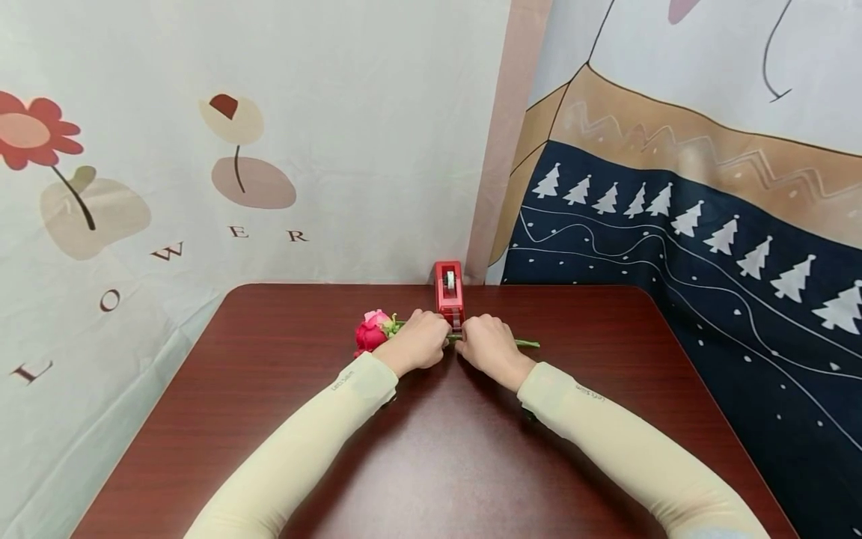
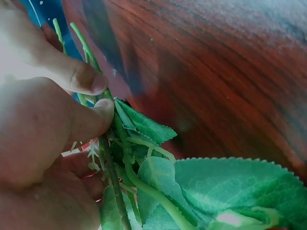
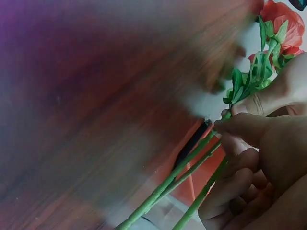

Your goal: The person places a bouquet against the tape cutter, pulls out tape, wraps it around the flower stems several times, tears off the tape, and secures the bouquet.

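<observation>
In the head view a bunch of artificial flowers lies sideways, its red and pink blooms [image 1: 372,331] to the left and green stems [image 1: 528,343] pointing right. My left hand [image 1: 419,340] pinches the stems just below the leaves [image 2: 230,187]. Close beside it, my right hand [image 1: 491,344] has its thumb and finger pinched at the same stems, seen in the right wrist view as several green stems [image 3: 168,182] running past the curled fingers. A red tape dispenser [image 1: 449,288] with a roll in it stands right behind the two hands, its front end between them.
The dark red-brown wooden table [image 1: 431,464] has rounded far corners. Beyond its far edge hangs a pale cloth [image 1: 377,150] with flower prints and letters, and a dark blue cloth [image 1: 606,232] with white trees hangs on the right.
</observation>
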`<action>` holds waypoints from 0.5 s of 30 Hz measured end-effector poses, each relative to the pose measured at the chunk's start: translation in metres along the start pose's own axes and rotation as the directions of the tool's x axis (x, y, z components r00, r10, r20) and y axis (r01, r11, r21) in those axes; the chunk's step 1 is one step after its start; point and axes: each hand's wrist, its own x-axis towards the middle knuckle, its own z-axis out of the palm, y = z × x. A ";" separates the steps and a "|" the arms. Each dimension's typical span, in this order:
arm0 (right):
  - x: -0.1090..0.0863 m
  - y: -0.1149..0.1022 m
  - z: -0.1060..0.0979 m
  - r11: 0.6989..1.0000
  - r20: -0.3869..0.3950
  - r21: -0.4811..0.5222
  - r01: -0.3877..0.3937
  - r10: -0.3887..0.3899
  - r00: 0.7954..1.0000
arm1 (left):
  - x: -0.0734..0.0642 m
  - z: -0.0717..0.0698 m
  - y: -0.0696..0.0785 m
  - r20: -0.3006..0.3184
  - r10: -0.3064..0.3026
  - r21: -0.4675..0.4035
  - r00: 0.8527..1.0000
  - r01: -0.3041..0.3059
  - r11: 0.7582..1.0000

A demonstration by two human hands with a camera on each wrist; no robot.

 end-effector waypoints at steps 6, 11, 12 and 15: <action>0.001 0.003 -0.003 1.000 -0.020 -0.009 0.004 -0.005 1.000 | 0.000 -0.001 -0.003 0.004 -0.010 -0.009 1.000 0.010 1.000; 0.003 0.008 -0.002 0.999 0.000 -0.025 0.023 -0.023 1.000 | 0.001 0.001 -0.005 0.022 -0.019 -0.017 1.000 0.019 1.000; 0.004 0.010 -0.002 0.999 0.010 -0.026 0.035 -0.035 0.999 | 0.001 0.002 -0.006 0.027 -0.021 -0.016 0.999 0.021 1.000; 0.007 0.013 -0.002 0.997 0.045 -0.011 0.075 -0.074 0.996 | 0.001 0.002 -0.006 0.034 -0.026 -0.011 0.999 0.026 1.000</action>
